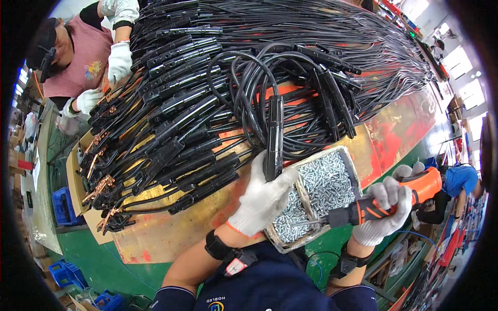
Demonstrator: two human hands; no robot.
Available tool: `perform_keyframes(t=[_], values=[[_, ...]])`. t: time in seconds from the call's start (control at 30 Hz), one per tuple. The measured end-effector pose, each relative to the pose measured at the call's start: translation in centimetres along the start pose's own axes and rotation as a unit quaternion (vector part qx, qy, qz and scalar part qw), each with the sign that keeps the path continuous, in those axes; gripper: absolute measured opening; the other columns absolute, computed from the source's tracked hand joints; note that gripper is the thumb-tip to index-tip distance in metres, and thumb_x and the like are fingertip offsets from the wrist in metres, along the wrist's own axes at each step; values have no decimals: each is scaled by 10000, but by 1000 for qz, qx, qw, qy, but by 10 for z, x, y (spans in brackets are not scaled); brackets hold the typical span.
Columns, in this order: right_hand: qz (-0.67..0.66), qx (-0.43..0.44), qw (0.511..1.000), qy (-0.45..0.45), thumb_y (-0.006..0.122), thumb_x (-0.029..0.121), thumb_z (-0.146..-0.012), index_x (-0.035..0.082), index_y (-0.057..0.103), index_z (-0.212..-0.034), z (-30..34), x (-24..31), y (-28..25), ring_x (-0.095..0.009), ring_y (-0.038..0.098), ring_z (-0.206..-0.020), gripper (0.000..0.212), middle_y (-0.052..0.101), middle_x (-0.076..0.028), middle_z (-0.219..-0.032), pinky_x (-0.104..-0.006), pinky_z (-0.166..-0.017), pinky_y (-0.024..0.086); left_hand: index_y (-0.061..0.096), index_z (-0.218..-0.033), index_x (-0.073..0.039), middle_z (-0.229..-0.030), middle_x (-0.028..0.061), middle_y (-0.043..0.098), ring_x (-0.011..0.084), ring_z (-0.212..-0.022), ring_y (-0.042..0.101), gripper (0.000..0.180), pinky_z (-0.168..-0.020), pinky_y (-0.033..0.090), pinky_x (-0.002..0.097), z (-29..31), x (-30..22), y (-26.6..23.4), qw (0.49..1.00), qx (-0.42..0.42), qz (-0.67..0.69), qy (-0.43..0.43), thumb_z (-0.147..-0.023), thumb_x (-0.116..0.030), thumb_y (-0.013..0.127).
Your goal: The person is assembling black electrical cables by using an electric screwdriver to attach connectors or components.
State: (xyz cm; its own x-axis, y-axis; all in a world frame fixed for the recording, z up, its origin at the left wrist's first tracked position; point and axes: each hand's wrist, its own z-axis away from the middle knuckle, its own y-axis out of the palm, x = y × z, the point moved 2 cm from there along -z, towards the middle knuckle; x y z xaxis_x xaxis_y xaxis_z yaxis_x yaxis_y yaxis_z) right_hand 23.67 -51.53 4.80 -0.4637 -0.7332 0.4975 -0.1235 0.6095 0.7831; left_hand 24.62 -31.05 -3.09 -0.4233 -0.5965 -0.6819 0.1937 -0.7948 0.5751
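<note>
My left hand, in a white glove, grips a long black clamp handle with a black cable looping out of its far end. My right hand, also gloved, holds an orange and black powered screwdriver; its bit points left into a shallow tray full of small silver screws. The tray lies between my two hands on the worn red and yellow table.
A large heap of black clamp handles and cables covers the table, several with copper jaws at the left. A person in a pink striped shirt works at the far left with white gloves. Blue crates stand below.
</note>
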Motion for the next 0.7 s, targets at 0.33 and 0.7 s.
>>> perform_keyframes(t=[0.33,0.7], values=[[-138,-106,984,29,544,-9,-950,90,510,-1242,-29,-34,-12,-55,484,-648,310,594,-55,-1094,-240,-607,501,446,-1233,-170,-679,8,512,84,-488,440,727,-410,332,210,-3,4,-15,994,75,63,-45,-869,-794,370],[-99,-145,984,20,572,-1,-937,139,518,-1241,-18,-58,-24,-74,513,-686,339,588,-36,-1088,-241,-622,523,426,-1284,-161,-647,-1,495,77,-445,431,809,-394,340,210,-6,11,-19,997,60,51,1,-854,-830,275]])
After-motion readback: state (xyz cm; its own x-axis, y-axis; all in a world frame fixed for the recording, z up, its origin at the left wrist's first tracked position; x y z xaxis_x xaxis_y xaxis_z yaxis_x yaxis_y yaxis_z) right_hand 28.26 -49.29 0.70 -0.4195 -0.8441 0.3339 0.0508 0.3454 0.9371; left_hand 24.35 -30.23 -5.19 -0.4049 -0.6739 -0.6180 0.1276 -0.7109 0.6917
